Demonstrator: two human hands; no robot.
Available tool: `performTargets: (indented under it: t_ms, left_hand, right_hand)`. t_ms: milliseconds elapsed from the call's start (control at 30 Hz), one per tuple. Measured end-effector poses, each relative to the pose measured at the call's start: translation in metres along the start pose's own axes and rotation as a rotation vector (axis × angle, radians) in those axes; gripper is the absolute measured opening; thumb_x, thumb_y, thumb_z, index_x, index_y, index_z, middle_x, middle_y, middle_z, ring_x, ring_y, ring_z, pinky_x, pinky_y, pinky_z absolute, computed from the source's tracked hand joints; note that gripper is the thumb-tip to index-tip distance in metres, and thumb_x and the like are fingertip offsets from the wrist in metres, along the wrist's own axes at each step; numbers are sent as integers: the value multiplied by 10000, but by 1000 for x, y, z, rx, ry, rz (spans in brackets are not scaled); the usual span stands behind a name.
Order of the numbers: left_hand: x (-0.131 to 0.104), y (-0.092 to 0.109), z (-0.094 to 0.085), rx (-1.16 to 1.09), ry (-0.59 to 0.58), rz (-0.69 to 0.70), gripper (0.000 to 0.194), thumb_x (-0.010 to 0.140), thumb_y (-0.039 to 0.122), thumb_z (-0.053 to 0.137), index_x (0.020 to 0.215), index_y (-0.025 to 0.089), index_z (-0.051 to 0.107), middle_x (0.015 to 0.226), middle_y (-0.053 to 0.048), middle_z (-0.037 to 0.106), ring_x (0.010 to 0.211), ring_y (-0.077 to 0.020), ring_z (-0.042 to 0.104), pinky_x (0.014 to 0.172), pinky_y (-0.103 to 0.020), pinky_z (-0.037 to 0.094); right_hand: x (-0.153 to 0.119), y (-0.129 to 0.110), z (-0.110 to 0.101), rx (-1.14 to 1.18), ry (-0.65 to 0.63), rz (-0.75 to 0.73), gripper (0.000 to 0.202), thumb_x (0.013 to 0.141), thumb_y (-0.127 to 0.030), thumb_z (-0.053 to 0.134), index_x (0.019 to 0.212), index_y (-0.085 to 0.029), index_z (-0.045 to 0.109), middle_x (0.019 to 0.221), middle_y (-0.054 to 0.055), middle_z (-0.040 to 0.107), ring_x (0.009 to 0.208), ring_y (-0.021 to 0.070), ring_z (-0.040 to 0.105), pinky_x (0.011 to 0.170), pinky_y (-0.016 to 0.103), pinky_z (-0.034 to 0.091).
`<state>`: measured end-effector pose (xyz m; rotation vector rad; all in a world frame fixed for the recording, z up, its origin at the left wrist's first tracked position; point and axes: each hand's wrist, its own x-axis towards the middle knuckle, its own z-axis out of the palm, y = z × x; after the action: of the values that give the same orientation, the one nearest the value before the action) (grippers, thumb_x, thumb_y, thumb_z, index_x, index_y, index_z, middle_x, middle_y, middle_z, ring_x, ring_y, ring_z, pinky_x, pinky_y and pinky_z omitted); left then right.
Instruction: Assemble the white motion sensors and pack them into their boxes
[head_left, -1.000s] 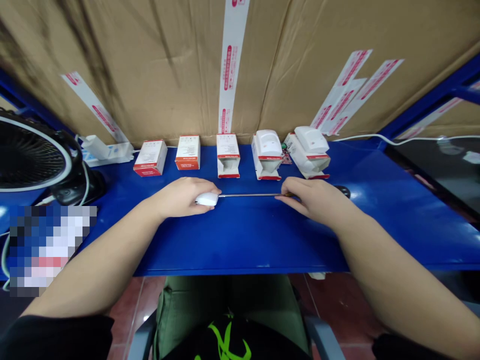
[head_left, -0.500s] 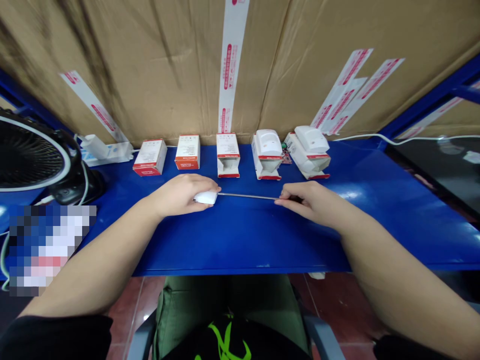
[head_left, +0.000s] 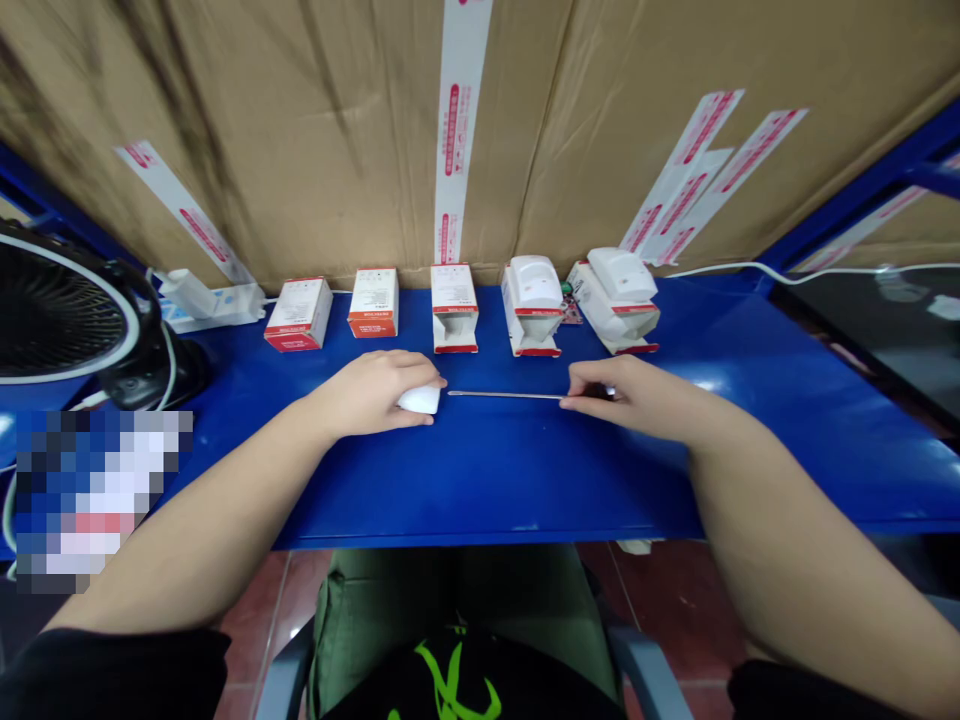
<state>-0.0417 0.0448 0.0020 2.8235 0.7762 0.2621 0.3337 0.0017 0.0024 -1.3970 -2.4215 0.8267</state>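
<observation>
My left hand (head_left: 375, 393) is closed around a small white plastic device (head_left: 421, 400) over the blue table. Opposite it, my right hand (head_left: 626, 395) grips a screwdriver, its handle mostly hidden in my fingers. The thin metal shaft (head_left: 506, 395) points left, and its tip lies a small gap short of the white device. Behind my hands, an open red-and-white box (head_left: 454, 290) faces me. Two more open boxes carry white devices on top, one on the middle-right box (head_left: 535, 283) and one on the rightmost box (head_left: 621, 276).
Two closed boxes (head_left: 298, 313) (head_left: 373, 302) stand at the back left of the blue table (head_left: 480, 490). A black fan (head_left: 67, 310) and a white power strip (head_left: 225, 306) are on the left. A cardboard wall (head_left: 337, 130) rises behind, and a white cable (head_left: 825, 272) runs right.
The screwdriver tip has come away from the white device, leaving a gap. My right hand has shifted slightly right, and the device has turned a little in my left hand.
</observation>
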Motion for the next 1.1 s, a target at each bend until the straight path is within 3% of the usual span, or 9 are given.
performTargets:
  t_ms: [267,367,467,667,767,933,1100]
  left_hand:
    - [3,2,0,16,-8,-106,344,977,425,788,1221,200,698,1199,-109,767,1155,-321,727,1023,-483,598]
    - [3,7,-1,-18,-21,-127,397,1002,495,739,1252,192,683,1229,-124,746,1157,-328,720,1024,-499,594]
    - [1,11,0,-42,-27,-138,436,1064,534,625,1341,198,655,1301,-140,722,1213,-341,702,1054,-535,583]
    - [8,9,-2,-20,163,-175,339,1116,327,471,1379,211,651,1316,-136,643,1249,-301,670,1141,-528,563]
    - [26,7,-8,29,220,-194,389,1065,269,544,1442,224,631,1358,-140,577,1250,-293,661,1149,-495,565]
    - [75,-4,-16,88,162,-284,528,1025,272,615,1550,277,560,1554,-140,454,1385,-352,619,1171,-506,544]
    - [109,-20,-10,130,32,-456,498,909,230,725,1402,250,661,1413,-119,575,1164,-335,713,1057,-486,607]
  right_hand:
    - [0,12,-3,-59,11,-45,526,1015,-698,568,747,-246,578,725,15,630,611,160,505,574,302,409]
    - [0,13,-3,-65,32,-68,496,1009,-678,570,772,-246,628,809,40,655,648,166,536,600,313,442]
    - [0,13,-4,-26,13,-1,421,962,-653,636,833,-253,653,770,20,639,636,167,536,583,309,445]
    - [-1,12,-3,18,11,63,403,866,-641,743,894,-247,662,754,6,639,657,173,566,589,307,465]
    - [0,13,-4,-2,29,33,414,890,-658,722,911,-248,670,770,21,664,664,183,586,581,316,470]
    - [-3,17,-8,-83,147,-54,514,936,-780,643,946,-268,693,864,83,734,758,252,658,641,389,542]
    - [-5,18,-8,-86,197,-42,583,938,-854,581,974,-285,704,899,93,748,801,272,683,645,402,565]
